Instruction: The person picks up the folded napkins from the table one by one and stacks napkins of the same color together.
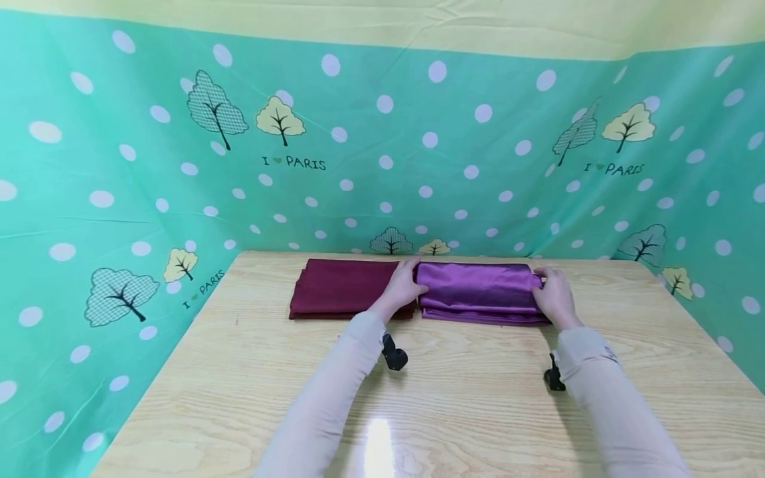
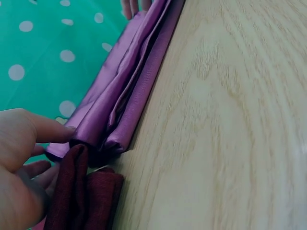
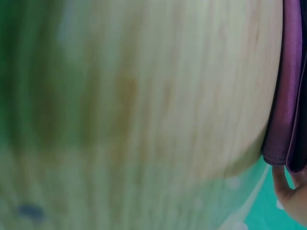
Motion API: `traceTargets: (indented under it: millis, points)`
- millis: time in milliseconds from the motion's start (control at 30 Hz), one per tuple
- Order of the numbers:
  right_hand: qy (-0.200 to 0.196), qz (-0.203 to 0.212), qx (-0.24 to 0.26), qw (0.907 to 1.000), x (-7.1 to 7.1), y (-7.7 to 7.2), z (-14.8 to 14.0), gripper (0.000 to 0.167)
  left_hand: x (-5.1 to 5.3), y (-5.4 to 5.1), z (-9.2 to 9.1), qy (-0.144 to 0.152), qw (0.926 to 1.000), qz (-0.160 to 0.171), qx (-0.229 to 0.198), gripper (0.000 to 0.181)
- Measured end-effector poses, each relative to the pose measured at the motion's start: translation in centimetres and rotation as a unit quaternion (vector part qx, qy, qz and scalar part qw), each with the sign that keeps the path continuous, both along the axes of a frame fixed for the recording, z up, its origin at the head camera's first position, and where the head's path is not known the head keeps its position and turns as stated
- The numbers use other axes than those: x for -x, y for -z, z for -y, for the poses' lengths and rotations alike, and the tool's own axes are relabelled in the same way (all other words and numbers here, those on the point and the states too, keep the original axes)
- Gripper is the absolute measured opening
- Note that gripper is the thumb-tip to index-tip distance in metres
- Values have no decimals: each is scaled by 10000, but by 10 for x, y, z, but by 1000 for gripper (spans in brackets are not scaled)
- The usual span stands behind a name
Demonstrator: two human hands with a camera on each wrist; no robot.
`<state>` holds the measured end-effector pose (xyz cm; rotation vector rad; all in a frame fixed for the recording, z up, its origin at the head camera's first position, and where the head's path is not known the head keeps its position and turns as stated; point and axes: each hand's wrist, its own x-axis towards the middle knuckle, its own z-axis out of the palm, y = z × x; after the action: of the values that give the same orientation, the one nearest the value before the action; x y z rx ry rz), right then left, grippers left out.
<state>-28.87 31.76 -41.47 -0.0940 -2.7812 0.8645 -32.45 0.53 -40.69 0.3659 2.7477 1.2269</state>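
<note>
A folded purple satin cloth (image 1: 478,291) lies along the back of the table between both hands. Beside it on the left is a folded dark red cloth (image 1: 346,287). My left hand (image 1: 402,285) is where the two cloths meet; in the left wrist view its thumb (image 2: 50,130) touches the purple cloth's end, with the other fingers loosely bent behind the dark red cloth (image 2: 98,196). At the opposite end, my right hand (image 1: 556,295) touches the purple cloth's edge. In the right wrist view, its fingers (image 3: 280,181) reach that end, partly cut off by the frame.
The wooden table (image 1: 472,405) extends in front of the cloths. Behind it hangs a green dotted curtain (image 1: 358,159) printed with trees. A black wrist-worn device (image 1: 395,355) hangs under the left forearm, another black device (image 1: 554,375) under the right.
</note>
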Motion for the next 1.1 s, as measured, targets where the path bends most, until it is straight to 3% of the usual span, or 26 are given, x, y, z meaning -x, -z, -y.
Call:
traceTargets:
  millis: [267, 567, 767, 1100]
  points:
    - [116, 336, -53, 9994, -1, -5, -4, 44, 0, -3, 7, -45, 9999, 155, -42, 60]
    - [8, 310, -59, 9995, -4, -16, -9, 37, -1, -10, 16, -528, 9954, 424, -676, 45]
    - [-118, 180, -245, 9995, -4, -23, -6, 33, -5, -17, 27, -575, 9957, 321, -646, 33]
    - [-479, -104, -678, 9965, -5, -36, 9, 31, -11, -26, 44, -495, 9978, -145, -423, 26]
